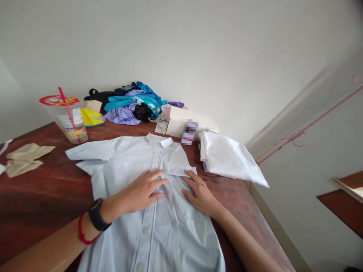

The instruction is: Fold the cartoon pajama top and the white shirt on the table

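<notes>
A pale blue-white button-up shirt [127, 162] lies front side up on the dark wooden table, its collar toward the wall. One sleeve reaches out to the left; the right one is folded inward across the chest. My left hand [144, 190] rests flat on the shirt's middle beside the button strip, fingers spread, with a black watch and a red cord on the wrist. Fingers apart, my right hand [198, 192] lies on the shirt's right side, its fingertips at the lower edge of the folded sleeve.
On the table [36, 204] stand a plastic cup [70, 122] with a red straw and a white box [193, 117]. Crumpled brown paper [27, 158] lies left, a yellow packet [92, 117] and heaped clothes [136, 100] behind, folded white cloth [229, 155] right. Pink rail [314, 122] along the wall.
</notes>
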Tool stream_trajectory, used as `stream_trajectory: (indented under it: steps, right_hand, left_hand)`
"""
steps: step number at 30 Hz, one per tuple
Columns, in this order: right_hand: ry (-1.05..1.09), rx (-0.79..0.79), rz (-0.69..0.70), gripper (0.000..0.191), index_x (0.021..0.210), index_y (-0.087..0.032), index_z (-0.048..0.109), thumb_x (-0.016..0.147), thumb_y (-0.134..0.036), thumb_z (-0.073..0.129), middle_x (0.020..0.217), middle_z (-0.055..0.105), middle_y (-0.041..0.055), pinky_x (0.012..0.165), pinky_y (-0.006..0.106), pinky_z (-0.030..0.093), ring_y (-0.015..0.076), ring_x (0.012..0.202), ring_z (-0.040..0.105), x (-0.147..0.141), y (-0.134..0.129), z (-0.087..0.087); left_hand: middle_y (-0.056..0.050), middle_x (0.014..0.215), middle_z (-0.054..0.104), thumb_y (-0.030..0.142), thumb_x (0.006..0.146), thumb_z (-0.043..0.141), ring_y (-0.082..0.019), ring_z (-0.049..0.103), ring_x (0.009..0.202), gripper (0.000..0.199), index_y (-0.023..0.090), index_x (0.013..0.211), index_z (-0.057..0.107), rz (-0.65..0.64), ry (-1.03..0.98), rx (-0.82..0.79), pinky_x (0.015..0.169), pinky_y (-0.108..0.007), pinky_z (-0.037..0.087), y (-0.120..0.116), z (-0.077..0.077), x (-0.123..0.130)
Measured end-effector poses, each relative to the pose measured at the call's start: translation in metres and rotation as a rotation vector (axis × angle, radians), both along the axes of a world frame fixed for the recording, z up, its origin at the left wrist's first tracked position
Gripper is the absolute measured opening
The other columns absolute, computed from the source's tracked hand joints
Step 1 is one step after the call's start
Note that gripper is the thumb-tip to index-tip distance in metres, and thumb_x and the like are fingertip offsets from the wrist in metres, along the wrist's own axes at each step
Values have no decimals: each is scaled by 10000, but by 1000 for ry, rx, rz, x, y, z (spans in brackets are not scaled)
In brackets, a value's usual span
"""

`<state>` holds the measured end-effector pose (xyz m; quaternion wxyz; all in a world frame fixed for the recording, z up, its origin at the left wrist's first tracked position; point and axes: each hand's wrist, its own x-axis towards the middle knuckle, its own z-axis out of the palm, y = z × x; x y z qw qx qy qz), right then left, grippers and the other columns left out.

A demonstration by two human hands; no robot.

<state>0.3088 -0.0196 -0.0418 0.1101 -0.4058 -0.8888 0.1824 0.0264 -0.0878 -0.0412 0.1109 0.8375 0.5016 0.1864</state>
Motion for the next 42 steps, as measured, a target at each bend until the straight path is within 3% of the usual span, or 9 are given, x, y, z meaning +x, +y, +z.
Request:
stream_trajectory:
  steps: [25, 32, 42]
  right_hand:
    - [-35, 14, 24, 503, 1458, -165, 572, 994, -358, 563, 1634, 385, 143, 1247, 505, 297, 317, 1523, 331, -1, -2, 8]
    - [-11, 16, 19, 490, 1462, -226, 576, 996, -379, 563, 1636, 392, 108, 1243, 518, 298, 316, 1529, 322, 1, -1, 5]
    - [-3, 23, 20, 481, 1450, -224, 586, 992, -368, 573, 1630, 401, 109, 1241, 508, 307, 318, 1519, 341, 0, -1, 5]
  left_hand:
    - [-87, 1604, 455, 334, 993, 621, -315, 400, 1488, 451, 278, 1440, 592, -11, 21, 11, 1199, -498, 383, 0, -1, -1]
    - [-92, 1613, 441, 327, 997, 613, -327, 390, 1495, 448, 277, 1442, 591, -14, 14, -2, 1204, -523, 375, 1, -2, -2]
    - [-87, 1608, 448, 323, 994, 617, -320, 397, 1490, 448, 282, 1439, 591, -17, 5, 17, 1202, -515, 379, 1, -3, -2]
